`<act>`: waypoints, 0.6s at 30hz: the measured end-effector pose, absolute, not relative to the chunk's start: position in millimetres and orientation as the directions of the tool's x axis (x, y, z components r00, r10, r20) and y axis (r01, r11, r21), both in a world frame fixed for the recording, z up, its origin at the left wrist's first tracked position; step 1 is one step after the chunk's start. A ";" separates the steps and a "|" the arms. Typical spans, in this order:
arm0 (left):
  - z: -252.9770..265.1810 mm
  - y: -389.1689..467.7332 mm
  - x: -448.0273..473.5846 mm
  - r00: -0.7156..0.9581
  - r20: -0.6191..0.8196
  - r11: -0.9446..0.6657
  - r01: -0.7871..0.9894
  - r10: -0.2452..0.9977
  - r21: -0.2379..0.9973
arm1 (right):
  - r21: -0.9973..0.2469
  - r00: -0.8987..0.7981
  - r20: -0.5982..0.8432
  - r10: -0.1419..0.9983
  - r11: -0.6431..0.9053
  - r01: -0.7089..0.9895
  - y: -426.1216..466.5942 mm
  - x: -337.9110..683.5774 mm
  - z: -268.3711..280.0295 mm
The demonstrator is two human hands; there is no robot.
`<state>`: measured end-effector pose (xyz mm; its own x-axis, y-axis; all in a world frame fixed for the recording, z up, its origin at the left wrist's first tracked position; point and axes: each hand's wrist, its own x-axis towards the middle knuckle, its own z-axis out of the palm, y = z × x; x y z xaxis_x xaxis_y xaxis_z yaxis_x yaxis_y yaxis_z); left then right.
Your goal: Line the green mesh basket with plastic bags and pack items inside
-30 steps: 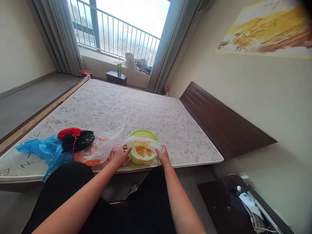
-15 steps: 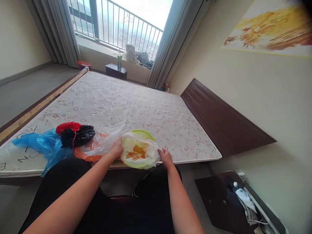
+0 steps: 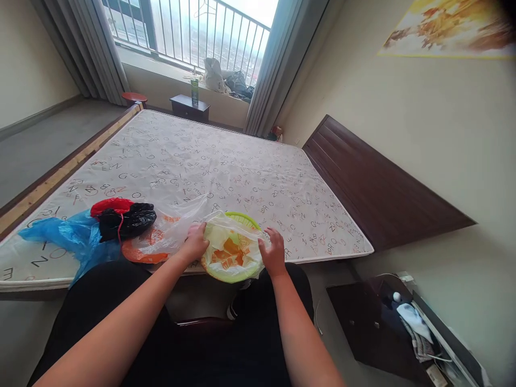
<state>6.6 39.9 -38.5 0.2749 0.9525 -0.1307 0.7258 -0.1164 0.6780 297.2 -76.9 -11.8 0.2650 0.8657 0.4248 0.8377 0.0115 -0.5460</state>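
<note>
A green plastic basket [image 3: 244,218] sits at the near edge of the mattress, lined with a thin whitish plastic bag [image 3: 220,232] that has orange print. My left hand [image 3: 196,243] grips the bag at the basket's left rim. On the right side my right hand [image 3: 274,252] is beside the rim, thumb and fingers curved and apart, close to the bag's edge. Left of the basket lie a clear bag with orange print [image 3: 155,236], a black plastic bag [image 3: 139,219], a red plastic bag [image 3: 110,206] and a blue plastic bag [image 3: 76,236].
The letter-patterned mattress [image 3: 226,161] stretches ahead to a nightstand [image 3: 189,107] by the window. A dark headboard [image 3: 382,183] stands on the right. At lower right is a dark cabinet [image 3: 355,317] with cloth items [image 3: 415,322] on it. My knees are against the bed edge.
My right hand has loosened its pinch on the bag's edge, and its fingers have spread and risen. The bag now lies closer over the basket's rim. The view has shifted slightly.
</note>
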 end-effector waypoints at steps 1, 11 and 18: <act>-36.8 38.4 7.5 0.299 -0.146 -0.131 0.736 0.943 0.664 | -0.514 0.206 0.392 0.896 0.027 0.858 -73.9 293.2 -8.9; -31.2 29.6 8.3 0.404 -0.158 -0.198 0.708 0.901 0.678 | -0.625 0.313 0.258 0.914 -0.089 0.776 -34.8 305.6 6.0; -28.8 24.3 3.4 0.606 -0.207 -0.228 0.560 0.768 0.796 | -0.840 0.249 -0.421 0.872 -0.479 0.256 -2.9 336.9 -15.7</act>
